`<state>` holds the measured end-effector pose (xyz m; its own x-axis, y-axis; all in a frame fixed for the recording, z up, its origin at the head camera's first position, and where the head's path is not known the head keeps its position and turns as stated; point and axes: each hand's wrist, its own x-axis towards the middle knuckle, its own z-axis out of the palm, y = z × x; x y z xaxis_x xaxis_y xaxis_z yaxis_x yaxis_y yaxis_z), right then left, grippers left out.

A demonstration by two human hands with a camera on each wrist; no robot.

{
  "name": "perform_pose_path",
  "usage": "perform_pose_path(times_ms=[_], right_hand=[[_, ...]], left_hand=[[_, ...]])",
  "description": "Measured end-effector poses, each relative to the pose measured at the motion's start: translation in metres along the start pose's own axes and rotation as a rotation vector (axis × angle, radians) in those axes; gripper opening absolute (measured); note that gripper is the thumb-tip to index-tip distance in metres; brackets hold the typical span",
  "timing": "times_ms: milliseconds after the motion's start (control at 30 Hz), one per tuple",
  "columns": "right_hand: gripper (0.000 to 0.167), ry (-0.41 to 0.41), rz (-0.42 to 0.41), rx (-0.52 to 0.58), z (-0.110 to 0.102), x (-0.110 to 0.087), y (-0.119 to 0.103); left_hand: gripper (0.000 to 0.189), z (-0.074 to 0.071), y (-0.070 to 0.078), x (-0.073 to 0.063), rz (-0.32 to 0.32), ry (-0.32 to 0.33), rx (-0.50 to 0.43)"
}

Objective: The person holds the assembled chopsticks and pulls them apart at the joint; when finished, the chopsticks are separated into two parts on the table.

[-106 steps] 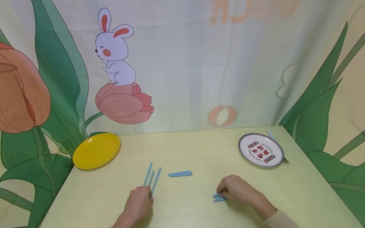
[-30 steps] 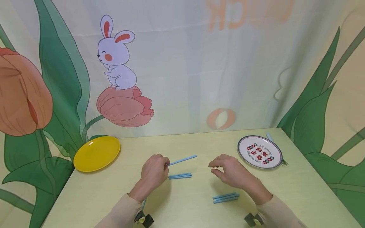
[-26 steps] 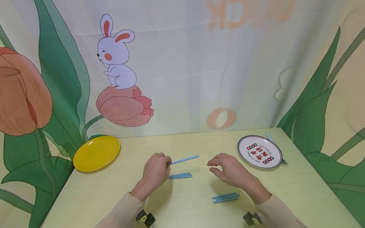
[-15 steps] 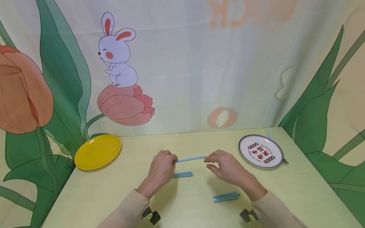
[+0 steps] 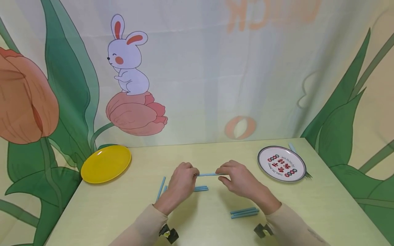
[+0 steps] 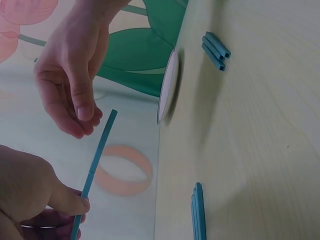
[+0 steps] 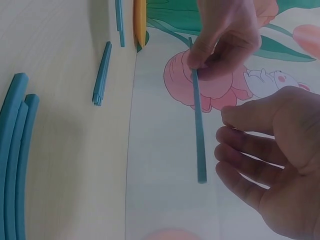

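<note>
My left grip (image 5: 182,181) pinches the stick (image 5: 207,175) near one end, right grip (image 5: 239,178) relaxed, empty; too light a pinch could drop it, rolling toward the worktop's (image 5: 206,220) far edge

Between the left hand (image 5: 182,179) and the right hand (image 5: 241,177), a blue stick (image 5: 207,174) in the left hand's grip closed the straight path, though a narrow gap separated it from the right fingers (image 7: 245,142). Both hands had room beneath them, above the table (image 5: 212,222), limited by a stick bundle (image 5: 201,188) low beside the left hand and a second bundle (image 5: 245,213) near the right wrist. Loose sticks (image 5: 161,188) lay left of the left wrist, a white plate (image 5: 281,163) right of the right hand; a curtain (image 5: 191,85) barred the way ahead.
</note>
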<state>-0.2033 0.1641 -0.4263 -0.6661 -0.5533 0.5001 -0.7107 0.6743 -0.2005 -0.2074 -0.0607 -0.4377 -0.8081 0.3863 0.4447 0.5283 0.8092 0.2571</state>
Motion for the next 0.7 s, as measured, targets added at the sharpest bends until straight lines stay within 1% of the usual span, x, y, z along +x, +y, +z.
perform_pose_path(times_ms=[267,433,700], right_hand=[[0.014,-0.013,-0.017,-0.038,0.01,0.001,0.002],[0.011,-0.005,-0.02,-0.043,0.014,0.001,0.002],[0.008,0.021,-0.044,-0.068,0.02,0.002,0.003]], left_hand=[[0.011,0.004,0.004,-0.002,0.014,-0.01,-0.009],[0.012,0.004,0.005,-0.004,0.025,-0.022,-0.003],[0.012,0.004,0.005,-0.006,0.037,-0.019,0.009]])
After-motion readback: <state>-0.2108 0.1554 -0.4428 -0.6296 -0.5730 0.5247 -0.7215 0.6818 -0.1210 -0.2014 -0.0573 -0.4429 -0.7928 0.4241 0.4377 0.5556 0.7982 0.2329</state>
